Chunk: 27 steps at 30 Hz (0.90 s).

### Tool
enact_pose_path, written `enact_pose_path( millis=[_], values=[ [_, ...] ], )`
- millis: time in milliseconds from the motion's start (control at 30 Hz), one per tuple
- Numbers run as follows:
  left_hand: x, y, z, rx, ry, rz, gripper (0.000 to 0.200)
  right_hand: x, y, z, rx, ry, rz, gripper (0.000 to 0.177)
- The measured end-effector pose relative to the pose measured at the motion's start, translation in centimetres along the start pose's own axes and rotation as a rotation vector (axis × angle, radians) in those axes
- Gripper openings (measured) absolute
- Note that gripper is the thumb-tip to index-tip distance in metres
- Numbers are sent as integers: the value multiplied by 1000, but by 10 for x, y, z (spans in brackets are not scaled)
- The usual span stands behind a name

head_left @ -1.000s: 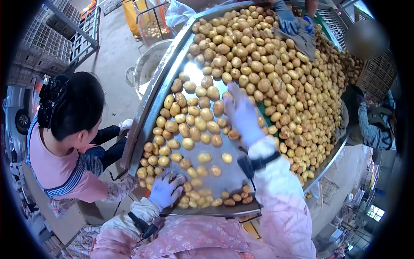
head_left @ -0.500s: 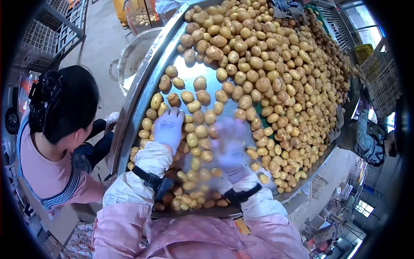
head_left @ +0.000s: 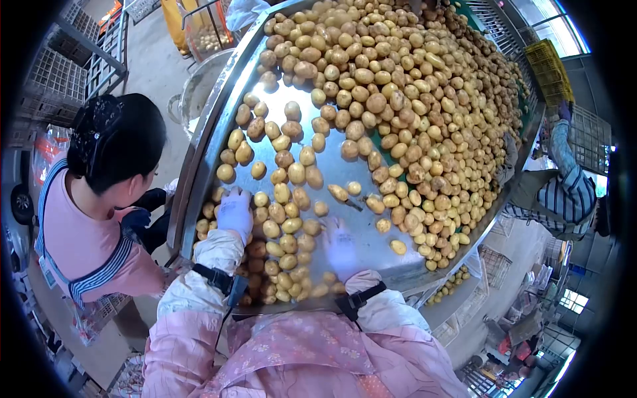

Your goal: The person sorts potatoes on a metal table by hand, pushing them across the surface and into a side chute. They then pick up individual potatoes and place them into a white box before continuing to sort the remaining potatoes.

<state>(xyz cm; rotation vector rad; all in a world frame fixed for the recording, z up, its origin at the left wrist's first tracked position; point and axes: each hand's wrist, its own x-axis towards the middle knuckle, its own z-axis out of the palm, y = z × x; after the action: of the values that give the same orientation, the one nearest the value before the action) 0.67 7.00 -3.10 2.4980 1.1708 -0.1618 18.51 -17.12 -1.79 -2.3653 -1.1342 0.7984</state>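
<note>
Many potatoes (head_left: 424,119) lie heaped on a metal table (head_left: 265,179), with looser ones spread toward its left and near sides. My left hand (head_left: 235,213), in a pale glove, rests on the potatoes near the left edge; its fingers point away from me and are apart, and nothing shows in its grip. My right hand (head_left: 340,247), also gloved and somewhat blurred, is low over bare metal just right of the near potatoes, fingers apart. A small dark piece (head_left: 355,204) lies beside a potato beyond my right hand.
A person in a pink top (head_left: 86,219) sits at the left, close to the table's rim (head_left: 192,166). Another person in striped clothing (head_left: 564,199) is at the far right by a yellow crate (head_left: 547,71). A round tub (head_left: 192,93) stands beyond the left rim.
My left hand has moved left and nearer to me. My right hand has come back toward me. Potatoes near my hands have shifted, and the person at the right has come further into view.
</note>
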Motion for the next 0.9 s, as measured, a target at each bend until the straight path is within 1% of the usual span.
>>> enact_pose_path(
  millis=[33,100,133,167,200,233,267,300,333,367,433,467,500,533,567,600,633,667,700,733,767,833,867,900],
  values=[
    [0,-1,-2,-28,-13,13,25,-11,5,-1,36,15,-7,33],
    [-12,4,-11,-206,140,30,28,-41,8,-10,309,18,144,33],
    [-18,13,-26,-295,214,47,29,-54,7,-18,448,24,222,33],
    [-35,28,-40,-456,192,40,30,-67,4,-24,781,18,351,33],
    [-58,52,-39,-488,293,136,29,-82,1,-29,1114,8,480,34],
    [-81,79,-39,-713,160,155,28,-96,0,-30,1448,-5,605,34],
    [-112,104,-34,-680,-16,238,28,-106,-2,-26,1551,20,572,34],
    [-124,126,-46,-776,-489,329,45,-113,-7,-20,1653,43,532,34],
    [-136,145,-44,-707,-257,689,58,-123,-4,-17,1501,67,434,33],
    [-150,144,-34,-533,-142,869,64,-132,-2,-14,1346,103,348,32],
    [-153,116,-12,-440,-264,945,62,-176,31,-23,522,156,104,29],
    [-154,94,1,-399,-323,978,62,-202,47,-25,554,207,188,28],
    [-157,59,20,-219,-249,1044,60,-226,62,-27,591,261,272,27],
    [-159,23,20,-82,-195,1173,56,-253,76,-27,1078,358,558,26],
    [-166,7,3,-148,-224,1090,49,-284,91,-31,1138,399,656,25],
    [-177,-9,1,-62,-168,954,47,-320,111,-37,1197,438,753,25],
    [-179,-22,0,-81,-155,914,47,-375,172,-25,691,355,688,28],
    [-182,-28,-8,-45,-141,848,46,-415,219,-7,196,252,603,31],
    [-187,-28,-9,-50,-91,751,44,-416,203,-22,24,309,620,32],
    [-189,-27,-9,-53,-34,649,42,-404,178,-52,-150,366,626,33],
    [-189,-19,-9,-113,-22,630,42,-378,157,-72,-322,423,628,35],
    [-188,15,-9,-230,-12,602,40,-315,140,-74,-213,602,354,38],
    [-180,34,-1,-353,-53,736,36,-270,125,-68,-78,528,229,36],
    [-178,51,6,-387,-267,767,34,-238,101,-60,-194,366,116,30]
  ],
)
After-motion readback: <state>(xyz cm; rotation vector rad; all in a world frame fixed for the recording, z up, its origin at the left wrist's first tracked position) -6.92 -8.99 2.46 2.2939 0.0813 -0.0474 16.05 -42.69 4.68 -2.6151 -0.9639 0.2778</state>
